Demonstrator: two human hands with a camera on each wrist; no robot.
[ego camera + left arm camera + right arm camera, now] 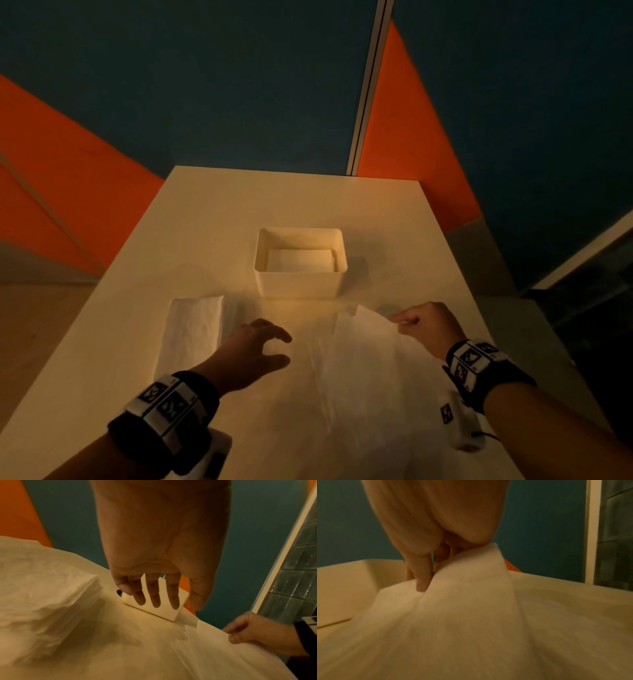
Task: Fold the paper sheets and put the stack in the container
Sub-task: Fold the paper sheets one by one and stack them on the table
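Observation:
A large white paper sheet (363, 373) lies spread on the table in front of me. My right hand (407, 322) pinches its far right edge and lifts it; the right wrist view shows the fingers (423, 577) gripping the raised sheet (462, 601). My left hand (270, 346) hovers with fingers spread over the sheet's left part, holding nothing; its fingers (154, 596) hang straight in the left wrist view. A stack of folded sheets (193, 332) lies at the left. The white container (301, 282) stands beyond, with folded paper (299, 263) inside.
The pale table (274, 202) stretches past the container to its far edge. Teal and orange partition walls (205, 85) rise behind it. The table's left and right edges fall away close beside the stack and the sheet.

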